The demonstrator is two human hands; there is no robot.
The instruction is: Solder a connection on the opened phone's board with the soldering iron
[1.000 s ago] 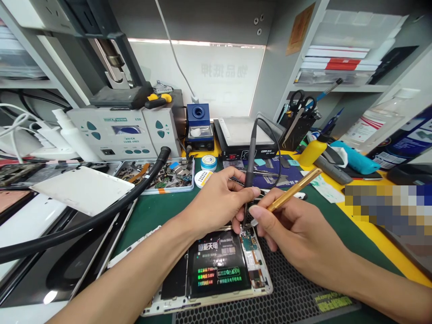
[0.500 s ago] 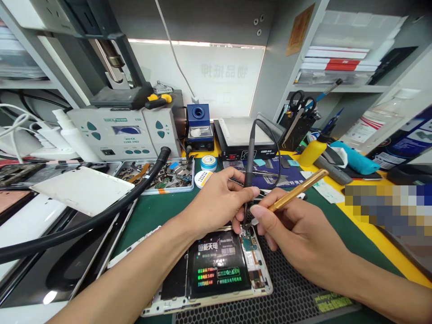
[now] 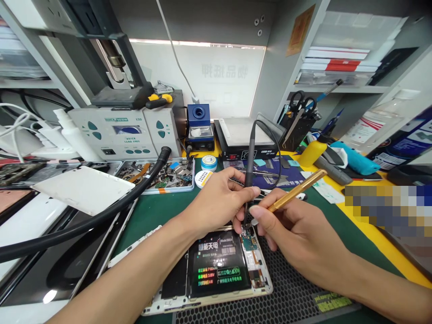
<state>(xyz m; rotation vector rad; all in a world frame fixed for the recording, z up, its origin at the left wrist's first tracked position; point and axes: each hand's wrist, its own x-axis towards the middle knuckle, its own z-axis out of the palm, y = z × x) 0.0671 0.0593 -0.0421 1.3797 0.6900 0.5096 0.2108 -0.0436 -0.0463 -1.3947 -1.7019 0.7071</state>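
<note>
Head view facing forward and down, opened device (image 3: 219,265) near.

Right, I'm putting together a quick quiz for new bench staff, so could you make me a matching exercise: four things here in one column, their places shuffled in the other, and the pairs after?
Things
1. Corded tool
2. Battery
3. Scissors
4. Gold tool

Places
A. In the black holder
B. In the fingers of the right hand
C. Inside the opened device
D. In the fingers of the left hand

Pairs: 1-D, 2-C, 3-A, 4-B
</note>
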